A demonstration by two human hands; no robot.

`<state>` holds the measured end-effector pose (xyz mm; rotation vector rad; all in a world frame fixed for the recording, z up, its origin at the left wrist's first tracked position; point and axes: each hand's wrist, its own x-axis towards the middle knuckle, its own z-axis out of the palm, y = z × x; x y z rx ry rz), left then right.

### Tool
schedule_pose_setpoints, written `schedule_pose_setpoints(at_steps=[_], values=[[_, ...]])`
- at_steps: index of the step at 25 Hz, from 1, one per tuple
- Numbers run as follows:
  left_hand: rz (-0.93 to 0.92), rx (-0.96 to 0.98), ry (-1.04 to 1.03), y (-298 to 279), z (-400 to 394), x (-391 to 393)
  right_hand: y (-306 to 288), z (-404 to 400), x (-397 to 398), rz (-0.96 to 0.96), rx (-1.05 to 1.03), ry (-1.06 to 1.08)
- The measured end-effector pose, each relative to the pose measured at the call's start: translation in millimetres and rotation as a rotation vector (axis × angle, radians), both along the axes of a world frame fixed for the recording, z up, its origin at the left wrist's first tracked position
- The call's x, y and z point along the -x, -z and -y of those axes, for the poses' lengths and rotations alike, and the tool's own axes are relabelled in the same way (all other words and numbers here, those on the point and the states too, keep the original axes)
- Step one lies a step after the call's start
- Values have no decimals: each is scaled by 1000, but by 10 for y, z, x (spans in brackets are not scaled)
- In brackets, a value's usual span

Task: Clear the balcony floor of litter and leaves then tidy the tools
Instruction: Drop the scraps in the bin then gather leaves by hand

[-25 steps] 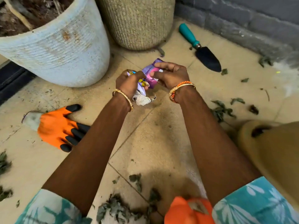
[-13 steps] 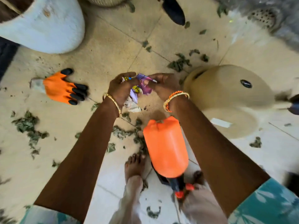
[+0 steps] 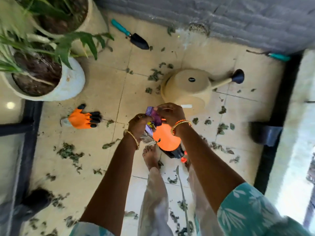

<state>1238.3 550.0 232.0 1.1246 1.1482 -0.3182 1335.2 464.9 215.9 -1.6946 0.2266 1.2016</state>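
Note:
I stand over the tiled balcony floor [image 3: 105,92]. My left hand [image 3: 138,124] grips a bunch of crumpled wrappers and paper [image 3: 148,136]. My right hand [image 3: 171,113] pinches the purple wrapper [image 3: 152,113] at the top of that bunch, close against the left hand. Dry leaves [image 3: 69,151] lie scattered over the tiles around my feet. An orange glove [image 3: 81,118] lies on the floor left of my hands. A teal-handled trowel [image 3: 131,34] lies near the far wall. Below my hands, an orange spray bottle [image 3: 166,139] rests on the floor.
A beige watering can [image 3: 189,86] lies on the floor right of centre. Two plant pots [image 3: 68,86] stand at the far left. Another teal-handled tool [image 3: 279,57] lies by the grey wall at the right. A dark dustpan-like thing [image 3: 265,133] sits at the right edge.
The view has risen from a crouch near the pots to standing height. Both hands kept hold of the wrappers and still work them together.

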Motion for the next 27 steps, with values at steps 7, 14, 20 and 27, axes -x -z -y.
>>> schedule_pose_setpoints(at_steps=[7,14,20,27], values=[[-132,-127,155,-577,505,-43,-832,663,171,-42,125,141],[-84,-184,409,-1317,1023,-94,-1651,1243,562,-217,174,366],[-30,-205,398,-1895,1517,422,-2261,1671,1276,-401,-6,527],[72,-98,140,-2605,1918,1661,-2885,1881,2417,-318,-170,573]])
